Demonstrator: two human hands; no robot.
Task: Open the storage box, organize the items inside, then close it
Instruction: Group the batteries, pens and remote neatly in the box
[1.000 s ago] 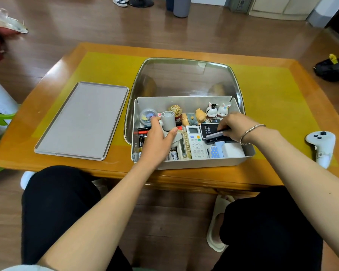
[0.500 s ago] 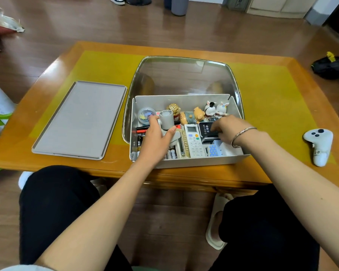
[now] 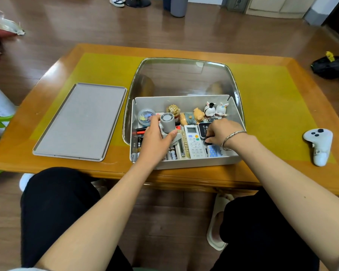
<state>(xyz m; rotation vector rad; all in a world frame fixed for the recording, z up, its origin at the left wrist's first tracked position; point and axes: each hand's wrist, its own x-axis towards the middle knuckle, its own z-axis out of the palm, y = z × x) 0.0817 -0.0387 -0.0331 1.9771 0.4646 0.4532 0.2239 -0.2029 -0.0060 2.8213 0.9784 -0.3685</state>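
So the storage box (image 3: 184, 163) sits dead centre of the frame on the surface (image 3: 262, 94), its clear lid (image 3: 184, 75) tipped open toward the top of the frame, and I've got both hands inside. My left hand (image 3: 157, 137) has its grip wrapped around a small grey cylinder thing (image 3: 167, 123), thumb on the right side of it, fingers on the left; it stands roughly upright with its round end facing up. My right hand (image 3: 222, 132) is pinching a dark flat gadget (image 3: 204, 129) just right of the white remote (image 3: 194, 141), though my knuckles hide exactly how the fingertips sit.

What matters for the next move, I think: the remote's long axis runs top-to-bottom of the frame, like the batteries (image 3: 171, 154) at the lower left of the box. The cylinder sits left of the remote, so the left hand is nearer and should slot it in alongside. Figurines (image 3: 215, 110) crowd the box's upper edge, so little room there.
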